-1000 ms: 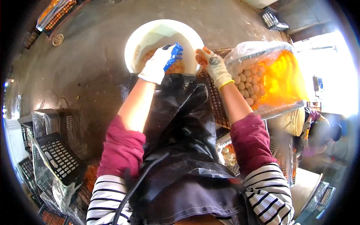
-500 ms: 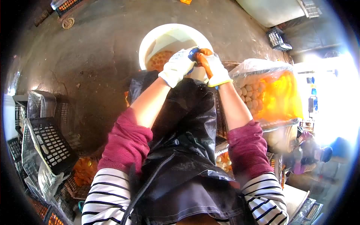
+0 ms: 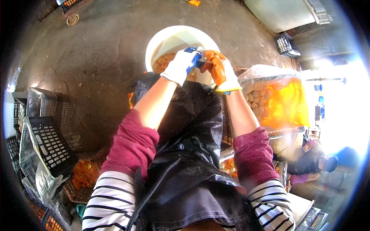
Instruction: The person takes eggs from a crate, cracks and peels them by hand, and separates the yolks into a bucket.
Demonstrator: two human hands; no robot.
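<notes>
Over a white bucket (image 3: pixel 153 40), both gloved hands meet with fingers curled. My left hand (image 3: pixel 182 64), in a white glove with blue coating, is closed at the fingertips. My right hand (image 3: pixel 220 71), in a white and orange glove, is closed against it. Whatever lies between their fingers is mostly hidden and cannot be made out. Round orange yolks (image 3: pixel 163 60) show inside the bucket. Right of my right hand stands a plastic-lined crate with pale eggs (image 3: pixel 256 101) and bright orange plastic (image 3: pixel 289 103).
A black apron (image 3: pixel 185 131) covers my lap, close to the bucket. Black plastic crates (image 3: pixel 53 146) are stacked at the left. More eggs (image 3: pixel 230 168) sit low beside my right arm. Another person (image 3: pixel 314 161) is at the far right. A small crate (image 3: pixel 286 45) stands farther back.
My hands have shifted slightly and turned, with the right fingers now pointing more downward. The view has moved a little. The person at the right has changed posture.
</notes>
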